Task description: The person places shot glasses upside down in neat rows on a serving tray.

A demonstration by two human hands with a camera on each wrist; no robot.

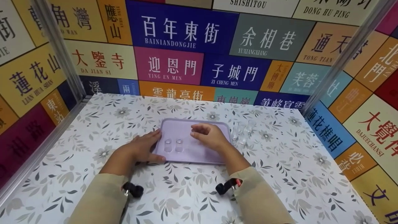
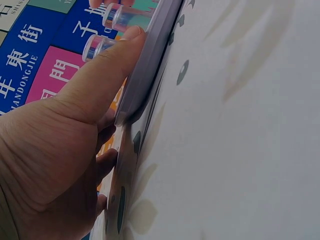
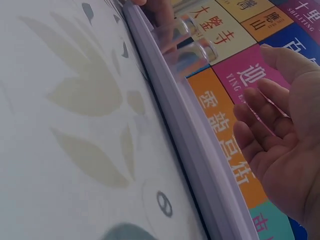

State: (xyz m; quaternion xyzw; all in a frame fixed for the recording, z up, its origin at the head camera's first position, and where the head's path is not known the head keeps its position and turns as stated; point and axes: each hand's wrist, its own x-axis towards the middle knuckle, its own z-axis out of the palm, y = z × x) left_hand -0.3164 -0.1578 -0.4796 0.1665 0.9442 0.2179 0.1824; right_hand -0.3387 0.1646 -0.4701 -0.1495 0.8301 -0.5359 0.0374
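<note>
My left hand (image 1: 139,148) rests against the left end of a lilac tray (image 1: 192,158). Its thumb lies straight along the front left corner, and the fingertips touch the left rim. Close to that hand, two small clear glasses (image 1: 179,146) stand side by side on the tray. Over the tray's right half, my right hand (image 1: 210,136) hovers with loosely bent fingers and nothing between them. The right wrist view shows the same hand (image 3: 280,130) apart from the tray rim (image 3: 185,135). In the left wrist view the thumb (image 2: 107,72) partly overlaps the glasses.
Several more clear glasses (image 1: 244,133) stand in a group just right of the tray, on a white tablecloth (image 1: 174,193) with a leaf and flower print. Panels with colourful street-name lettering (image 1: 183,28) enclose the table at the back and sides.
</note>
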